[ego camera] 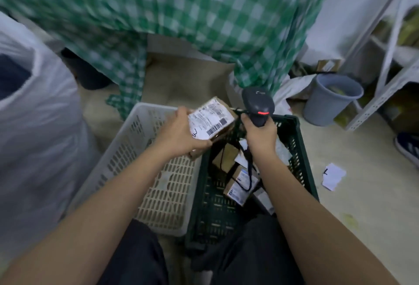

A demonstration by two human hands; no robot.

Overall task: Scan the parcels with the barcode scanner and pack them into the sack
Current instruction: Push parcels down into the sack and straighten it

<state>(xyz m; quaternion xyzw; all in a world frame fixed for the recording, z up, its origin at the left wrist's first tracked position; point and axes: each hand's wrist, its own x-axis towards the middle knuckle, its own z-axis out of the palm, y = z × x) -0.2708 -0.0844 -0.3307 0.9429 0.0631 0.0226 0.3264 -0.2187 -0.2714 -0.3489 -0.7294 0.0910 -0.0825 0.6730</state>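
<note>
Left hand (179, 131) is up over the gap between the 2 crates, fingers curled under and thumb along the near edge of a small cardboard parcel (212, 118), gripping it by its left end. The parcel is tilted, white shipping label facing up toward the camera, its long axis running from lower left to upper right, the far end aimed at the scanner. The barcode sits along the label's near right edge.

Right hand (260, 131) is wrapped tight round the handle of the dark barcode scanner (257, 105), head raised above the fist, a red light glowing on its back. The scanner stands just beside the parcel's right end; its black cable hangs down into the green crate (294, 126).

In that green crate, on the floor, more parcels (240, 183) lie near the right wall, labels showing. The white crate (140, 148) sits touching its left side. The pale sack (38, 126) stands at the left, well apart from the held parcel. A green checked cloth (181, 12) hangs beyond the crates, and a grey bin (328, 101) stands to the right.
</note>
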